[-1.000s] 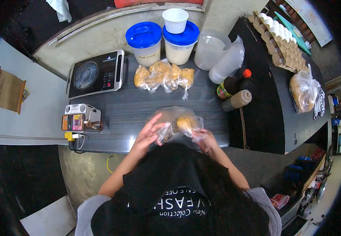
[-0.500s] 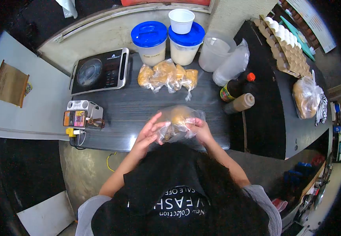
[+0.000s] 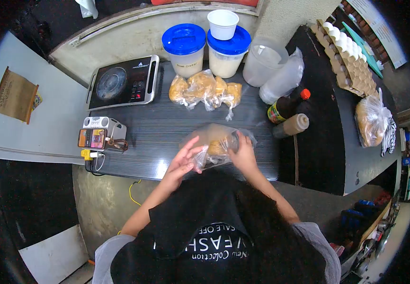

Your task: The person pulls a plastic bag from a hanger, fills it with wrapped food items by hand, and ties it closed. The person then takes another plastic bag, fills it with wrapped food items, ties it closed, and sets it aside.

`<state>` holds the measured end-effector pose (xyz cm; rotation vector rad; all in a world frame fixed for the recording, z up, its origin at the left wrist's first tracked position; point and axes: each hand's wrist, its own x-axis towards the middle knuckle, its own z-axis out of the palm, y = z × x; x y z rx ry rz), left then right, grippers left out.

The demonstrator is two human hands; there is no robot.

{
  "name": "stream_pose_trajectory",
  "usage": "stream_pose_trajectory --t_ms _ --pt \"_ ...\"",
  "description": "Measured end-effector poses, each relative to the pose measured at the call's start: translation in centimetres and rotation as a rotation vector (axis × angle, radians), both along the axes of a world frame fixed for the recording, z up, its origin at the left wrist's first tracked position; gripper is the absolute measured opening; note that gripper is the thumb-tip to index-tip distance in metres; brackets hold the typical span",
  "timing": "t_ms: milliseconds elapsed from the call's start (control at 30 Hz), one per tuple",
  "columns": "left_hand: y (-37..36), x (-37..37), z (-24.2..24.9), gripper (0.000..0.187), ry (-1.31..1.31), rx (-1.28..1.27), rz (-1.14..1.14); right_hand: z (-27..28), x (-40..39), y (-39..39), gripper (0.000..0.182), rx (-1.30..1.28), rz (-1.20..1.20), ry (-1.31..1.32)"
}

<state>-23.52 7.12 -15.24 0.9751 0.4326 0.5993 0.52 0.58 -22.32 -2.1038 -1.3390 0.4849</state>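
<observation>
A clear plastic bag (image 3: 200, 132) with a golden-brown lump of food (image 3: 217, 147) inside is at the table's near edge, between my hands. My left hand (image 3: 180, 160) is at the bag's left side, its fingers spread and its fingertips touching the film. On the other side, my right hand (image 3: 244, 155) has its fingers bent around the bag's right part and grips the plastic. What the food is cannot be made out through the film. Just beyond lie several similar golden-brown portions (image 3: 201, 87) in tied clear plastic.
An induction cooker (image 3: 122, 83) stands at the back left, with a phone (image 3: 92, 138) against a small device below it. Blue-lidded tubs (image 3: 184, 56), a clear container (image 3: 263, 61) and bottles (image 3: 290, 126) line the back and right. Egg trays (image 3: 349, 64) sit on the dark side counter.
The bag now spreads wider and flatter, and the food in it sits slightly lower. My right hand has shifted a little right, with its fingers farther over the bag. My left fingers remain spread.
</observation>
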Motion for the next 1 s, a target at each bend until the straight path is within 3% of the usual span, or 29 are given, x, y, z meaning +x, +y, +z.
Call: stream_pose_trajectory --t_ms 100,200,300,400,633,733,833,933,1000 --pt "-0.1 0.1 -0.4 0.084 -0.006 0.009 0.034 0.4 -0.6 0.5 0.057 0.111 0.135 -0.036" --pt "0.0 0.1 -0.2 0.088 0.008 -0.033 0.043 0.5 -1.8 1.5 0.052 0.011 0.386 -0.109" --pt "0.1 -0.1 -0.2 0.092 -0.008 -0.041 0.061 -1.2 -1.7 2.3 0.04 0.066 0.613 -0.23" --pt "0.2 -0.8 0.2 0.103 -0.013 -0.083 0.11 -1.6 -0.5 2.8 0.032 0.038 0.689 -0.256" --pt "0.2 -0.9 0.0 0.104 -0.042 -0.105 0.125 -0.3 -0.8 2.9 0.031 -0.192 0.665 -0.218" --pt "0.6 -1.5 -0.6 0.104 -0.039 -0.094 0.156 1.7 1.5 3.2 0.035 -0.131 0.653 0.266" --pt "0.4 -1.7 -0.8 0.104 -0.023 -0.115 0.187 4.1 4.4 2.2 0.045 0.141 0.471 0.092" --pt "0.2 -1.4 -1.1 0.103 -0.03 -0.144 0.197 5.3 3.6 1.5 0.044 0.33 0.154 -0.323" --pt "0.2 -1.1 -1.2 0.1 -0.049 -0.161 0.215 0.9 5.1 0.5 0.036 0.188 0.137 -0.292"
